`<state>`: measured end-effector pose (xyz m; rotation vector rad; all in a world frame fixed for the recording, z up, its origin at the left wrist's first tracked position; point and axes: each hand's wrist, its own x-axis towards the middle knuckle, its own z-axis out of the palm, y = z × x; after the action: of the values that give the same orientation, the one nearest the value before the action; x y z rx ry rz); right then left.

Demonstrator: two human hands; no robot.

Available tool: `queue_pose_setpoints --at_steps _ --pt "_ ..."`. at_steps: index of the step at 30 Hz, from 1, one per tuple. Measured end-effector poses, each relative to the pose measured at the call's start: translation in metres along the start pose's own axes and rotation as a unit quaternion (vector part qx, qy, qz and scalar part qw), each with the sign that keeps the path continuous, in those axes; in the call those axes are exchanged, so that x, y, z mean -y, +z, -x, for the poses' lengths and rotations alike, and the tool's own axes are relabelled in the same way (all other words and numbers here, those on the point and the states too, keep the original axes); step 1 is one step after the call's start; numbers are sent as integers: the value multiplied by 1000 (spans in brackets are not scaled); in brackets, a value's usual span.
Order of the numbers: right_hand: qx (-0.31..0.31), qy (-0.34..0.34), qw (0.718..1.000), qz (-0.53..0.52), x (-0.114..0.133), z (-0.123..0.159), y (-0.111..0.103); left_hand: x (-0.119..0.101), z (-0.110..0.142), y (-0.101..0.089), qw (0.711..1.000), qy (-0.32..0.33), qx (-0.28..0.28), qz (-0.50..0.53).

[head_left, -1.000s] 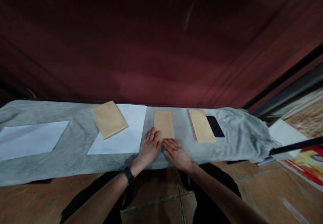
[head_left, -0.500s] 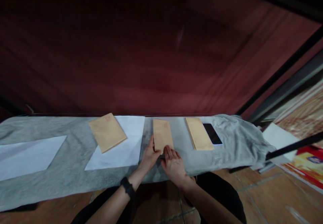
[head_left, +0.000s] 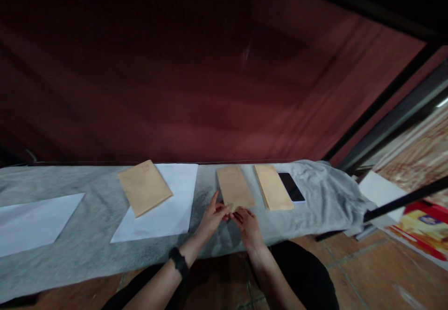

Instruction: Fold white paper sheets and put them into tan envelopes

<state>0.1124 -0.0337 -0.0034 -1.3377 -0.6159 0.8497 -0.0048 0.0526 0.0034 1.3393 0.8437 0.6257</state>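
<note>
On the cloth (head_left: 322, 203), stacked envelopes (head_left: 273, 187) lie between middle envelope (head_left: 235, 185) and phone (head_left: 291, 187).

A matt black band (head_left: 179, 263) with rounded edges circles the left wrist; whether it carries a watch face is unclear. Bare forearm shows on both sides of that band. Plain black legwear (head_left: 301, 275) appears to its left and right.

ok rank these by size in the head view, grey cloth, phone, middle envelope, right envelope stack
Largest to smallest:
1. grey cloth
2. middle envelope and right envelope stack, too alike to rank
3. phone
</note>
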Motion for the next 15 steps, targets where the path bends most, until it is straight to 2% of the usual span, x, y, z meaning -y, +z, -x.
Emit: queue_pose_setpoints --at_steps 3,7,9,11,13,15 --pt "26 19 999 2 -8 8 2 10 -4 2 1000 15 -4 -22" --pt "60 125 990 -30 -2 11 -10 12 -7 -4 996 12 -11 -92" --pt "100 159 982 14 5 11 -20 12 -7 -7 987 25 -26 -158" --pt "110 108 983 104 12 9 -29 11 -5 -9 969 63 -48 -235" --pt "101 -14 970 222 17 8 -36 10 -3 -8 945 109 -63 -301" --pt "124 -139 917 354 20 9 -41 8 2 -6 926 132 -57 -350"
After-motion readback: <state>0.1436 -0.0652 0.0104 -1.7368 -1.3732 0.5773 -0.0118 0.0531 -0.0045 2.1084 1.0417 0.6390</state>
